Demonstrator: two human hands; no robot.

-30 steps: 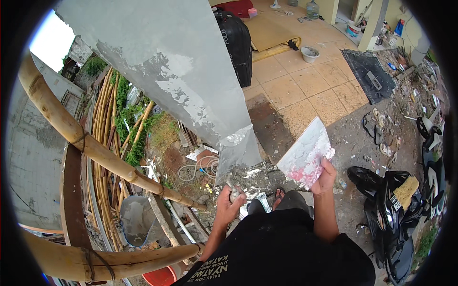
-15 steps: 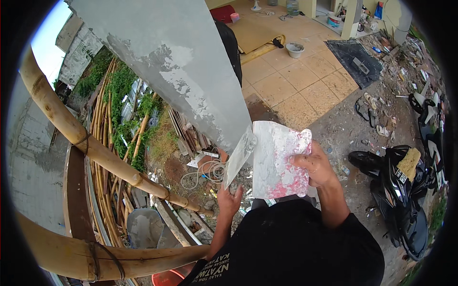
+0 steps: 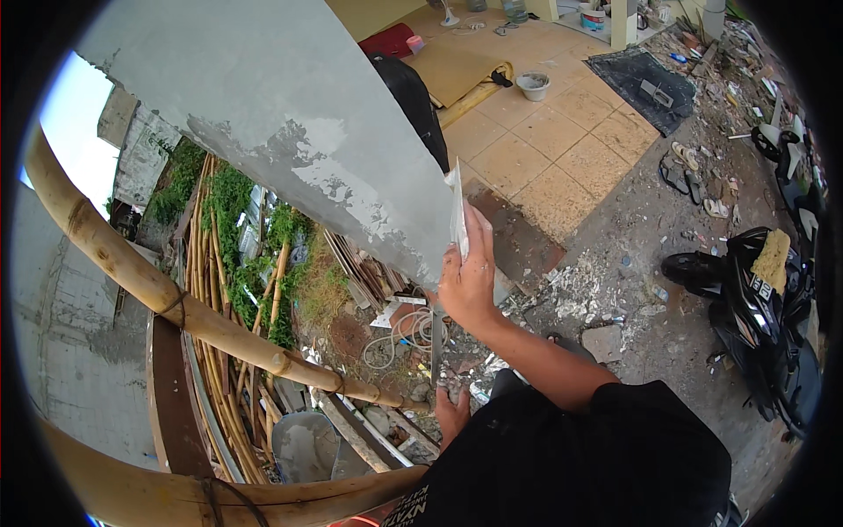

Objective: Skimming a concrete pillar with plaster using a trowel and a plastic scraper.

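Observation:
My right hand (image 3: 469, 274) is closed round a flat, plaster-smeared spreader plate (image 3: 458, 215), now seen edge-on. The plate stands at the right edge of a grey plastered column (image 3: 351, 140); whether it touches the surface I cannot tell. Rough, lighter plaster patches mark the column's lower left part. Lower down, near my body, my left hand (image 3: 453, 409) grips a scraper, whose narrow blade (image 3: 436, 344) points up and is also nearly edge-on. Its handle is hidden in the fingers.
Bamboo poles (image 3: 237, 338) cross at my left, with a grey-stained tub (image 3: 305, 446) below them. Coiled hose (image 3: 406, 338) lies beneath the column. A bucket (image 3: 533, 85) stands on the tiled floor (image 3: 544, 162). At right are sandals (image 3: 685, 156) and a black motorbike (image 3: 746, 307).
My right hand has moved up and left to the column's edge, turning the spreader from face-on to edge-on. The scraper in my left hand has dropped slightly and turned edge-on. The view has shifted.

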